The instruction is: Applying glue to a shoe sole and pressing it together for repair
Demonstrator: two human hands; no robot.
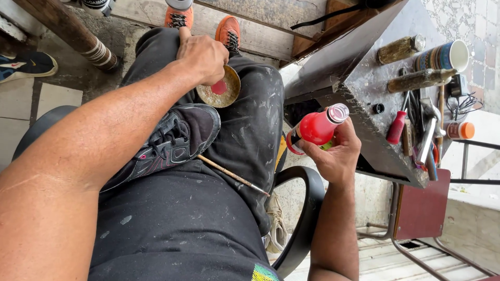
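Nearest the camera, lower left of the frame, the left forearm runs up to the left hand [203,58], its grip closed on a small round dish [219,87] holding red paint. Right of centre, the right hand [336,151] wraps a red bottle [316,128]. Black shoe [172,140] and thin brush [233,176] rest on the lap.

Lap crowded: black shoe [174,139], thin brush [233,175] and small round dish [220,88] take up the thighs. Chair arm [302,208] curves across the right side. Worktable [364,88] just beyond carries hammer [428,130], screwdriver [397,126], mug [442,56]; its near slope lies bare.
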